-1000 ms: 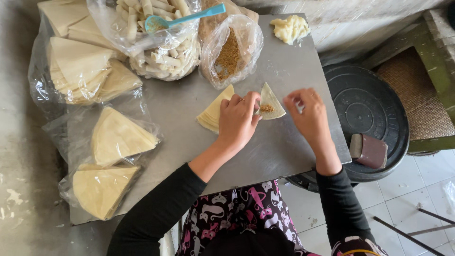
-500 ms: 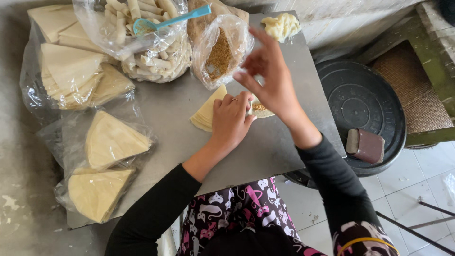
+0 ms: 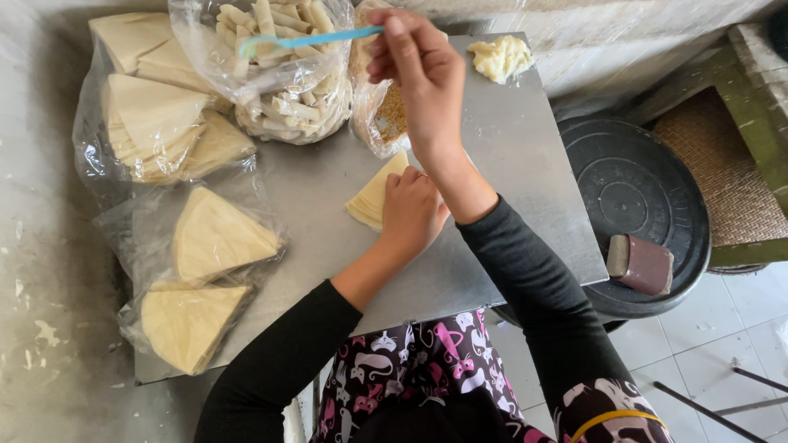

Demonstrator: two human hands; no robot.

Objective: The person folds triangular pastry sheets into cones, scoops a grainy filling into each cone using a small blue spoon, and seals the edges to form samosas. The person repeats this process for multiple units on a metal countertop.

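My right hand point(image 3: 419, 70) reaches across the metal table point(image 3: 525, 189) and grips the handle of a light blue spoon point(image 3: 308, 39) whose bowl lies over a clear bag of rolled pastries point(image 3: 283, 90). Beside it is an open bag of brownish filling point(image 3: 392, 115), partly hidden by my hand. My left hand point(image 3: 410, 212) presses flat on a small stack of triangular dough sheets point(image 3: 369, 197) in the middle of the table.
Bags of triangular dough sheets point(image 3: 160, 123) lie along the left side, two more at the front left point(image 3: 209, 238). A lump of pale dough point(image 3: 501, 57) sits at the far right corner. To the right stand a black round lid point(image 3: 636, 197) with a brown block point(image 3: 644, 264) and a woven stool point(image 3: 722, 180).
My right hand has left the dough sheet, swung up and left past the filling bag, and taken hold of the blue spoon. My left hand stays on the dough sheets.
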